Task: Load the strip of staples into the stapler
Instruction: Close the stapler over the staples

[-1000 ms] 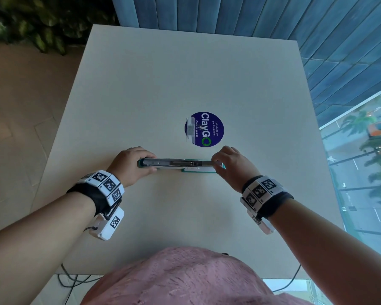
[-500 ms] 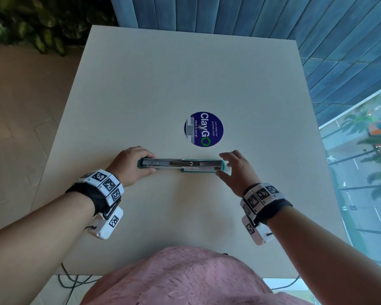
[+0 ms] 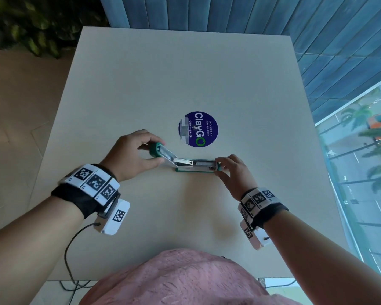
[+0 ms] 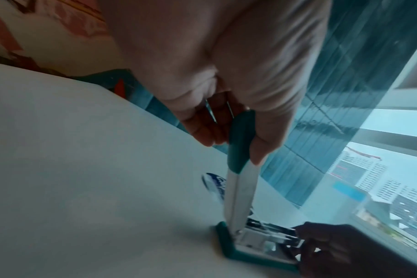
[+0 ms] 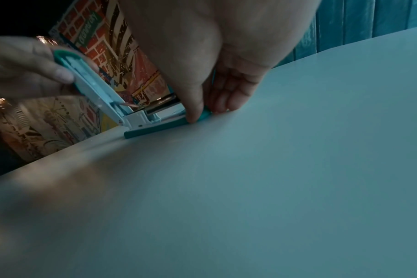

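The stapler (image 3: 194, 165) lies flat on the bench (image 3: 185, 80), just on the person's side of the round blue sticker (image 3: 198, 129), its long axis running left to right across the body. Its teal base (image 5: 155, 128) rests on the surface, with the metal staple channel (image 3: 204, 163) exposed along the top. The top cover (image 3: 163, 153) is hinged up at the end farthest from the sticker's right edge, on the person's left, and stands tilted away from the channel; in the left wrist view it rises steeply from the hinge.

The left hand (image 3: 130, 154) grasps the cover's teal tip between thumb and fingers, so that grip sits above and to the left of the hinge. The right hand (image 3: 232, 172) pinches the opposite end of the base with curled fingertips, pinning it to the bench below and right of the sticker.

A strip of staples cannot be made out with certainty: something pale lies in the channel, but the frames do not show clearly whether it is staples or the pusher.

The coming move, judged from this, turns on the cover's arc: the channel lies down and to the right of the left hand's grip, so that hand is the one placed to swing the cover along the long axis onto the base, while the right hand holds the base still.
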